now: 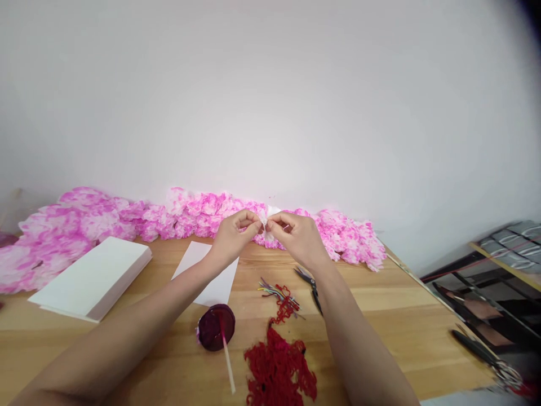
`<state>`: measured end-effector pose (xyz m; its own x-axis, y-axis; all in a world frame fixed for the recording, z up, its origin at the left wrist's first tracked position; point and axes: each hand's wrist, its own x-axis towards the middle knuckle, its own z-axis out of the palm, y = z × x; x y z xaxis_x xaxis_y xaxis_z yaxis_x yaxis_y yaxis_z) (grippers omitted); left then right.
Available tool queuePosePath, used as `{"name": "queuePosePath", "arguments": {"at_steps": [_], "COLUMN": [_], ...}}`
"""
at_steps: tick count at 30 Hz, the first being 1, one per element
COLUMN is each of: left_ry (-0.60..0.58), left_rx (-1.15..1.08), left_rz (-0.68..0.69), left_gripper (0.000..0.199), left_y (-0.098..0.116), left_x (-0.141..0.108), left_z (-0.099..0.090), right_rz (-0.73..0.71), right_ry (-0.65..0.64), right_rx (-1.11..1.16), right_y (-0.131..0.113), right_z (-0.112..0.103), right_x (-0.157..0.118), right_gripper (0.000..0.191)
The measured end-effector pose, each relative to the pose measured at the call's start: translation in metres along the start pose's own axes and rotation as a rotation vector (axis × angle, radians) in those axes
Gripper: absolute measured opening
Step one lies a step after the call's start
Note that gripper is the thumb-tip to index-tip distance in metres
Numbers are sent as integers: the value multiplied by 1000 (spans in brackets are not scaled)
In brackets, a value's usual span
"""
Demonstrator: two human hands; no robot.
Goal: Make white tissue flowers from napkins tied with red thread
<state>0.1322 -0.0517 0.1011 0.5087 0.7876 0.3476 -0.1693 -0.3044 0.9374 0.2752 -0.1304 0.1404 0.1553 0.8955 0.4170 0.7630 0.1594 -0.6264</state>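
Both hands are raised over the far part of the wooden table, pinching from either side. My left hand has its thumb and fingertips closed on a small bunched piece of thin white paper. From the other side my right hand pinches the same piece, its fingertips close to the left ones. More white shows just behind the right fingers. Behind the hands, a long row of pink and white crumpled paper flowers lies against the wall.
At left lies a thick stack of white paper; a white sheet is under my left forearm. Nearer are a dark purple dish with a stick, red yarn, coloured strands and scissors. More scissors lie right.
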Motion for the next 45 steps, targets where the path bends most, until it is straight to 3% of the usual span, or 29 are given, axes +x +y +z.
{"name": "queuePosePath", "arguments": {"at_steps": [4, 10, 20, 27, 36, 45], "left_ry": [-15, -23, 21, 15, -41, -6], "left_rx": [-149, -159, -114, 67, 147, -52], "left_rz": [-48, -38, -87, 29, 51, -18], "left_gripper": [16, 21, 19, 14, 23, 22], "left_y": [-2, -2, -3, -4, -4, -10], "left_x": [1, 1, 1, -2, -5, 0], "left_z": [-1, 1, 0, 4, 2, 2], "right_rz": [8, -11, 27, 16, -34, 41], "right_ry": [-6, -15, 36, 14, 3, 158], "right_rx": [18, -10, -1, 64, -18, 210], "right_y": [0, -1, 9, 3, 2, 14], "right_z": [-2, 0, -4, -2, 6, 10], "right_x": [0, -1, 3, 2, -1, 8], "right_gripper": [17, 18, 20, 20, 20, 20]}}
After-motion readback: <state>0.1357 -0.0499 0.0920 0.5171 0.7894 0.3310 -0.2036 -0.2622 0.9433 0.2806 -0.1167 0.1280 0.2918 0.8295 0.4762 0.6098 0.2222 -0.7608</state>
